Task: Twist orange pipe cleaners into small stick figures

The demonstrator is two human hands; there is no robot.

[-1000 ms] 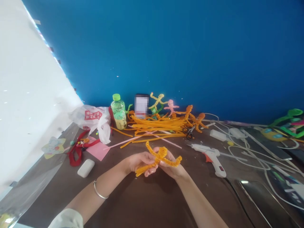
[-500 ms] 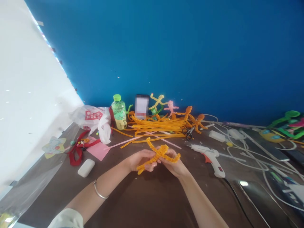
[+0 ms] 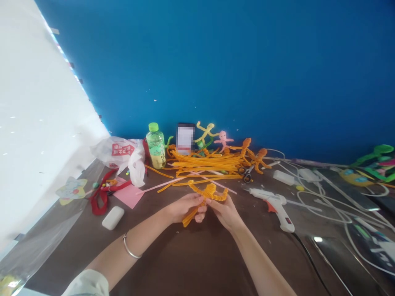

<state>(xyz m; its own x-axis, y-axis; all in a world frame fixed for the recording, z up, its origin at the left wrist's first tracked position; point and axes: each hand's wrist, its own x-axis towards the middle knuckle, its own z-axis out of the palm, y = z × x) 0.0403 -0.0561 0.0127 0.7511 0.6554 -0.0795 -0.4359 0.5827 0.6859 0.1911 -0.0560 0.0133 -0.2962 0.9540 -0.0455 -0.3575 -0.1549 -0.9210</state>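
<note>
Between my hands, just above the dark table, is an orange pipe-cleaner figure (image 3: pixel 210 190) with a coiled head, two coiled arms and straight legs hanging down to the left. My left hand (image 3: pixel 188 209) pinches its body, thumb on top and fingers curled below near the legs. My right hand (image 3: pixel 225 210) grips it from the other side, thumb at the body below the head and fingers behind the right arm. Beyond them lies a pile of orange pipe cleaners (image 3: pixel 206 163), with finished orange figures (image 3: pixel 261 158) at its right end.
A hot glue gun (image 3: pixel 277 205) lies to the right, near white cables and a phone (image 3: pixel 342 263). Small scissors (image 3: pixel 247 176) rest by the pile. To the left are a white case (image 3: pixel 113 218), pink paper (image 3: pixel 129 196), a red strap (image 3: pixel 99 201), a bottle (image 3: pixel 156 148) and a plastic bag (image 3: pixel 123 152).
The figure has turned slightly in my hands: its right arm has drawn upward and inward, and its legs now hang more steeply. Both hands keep hold of it.
</note>
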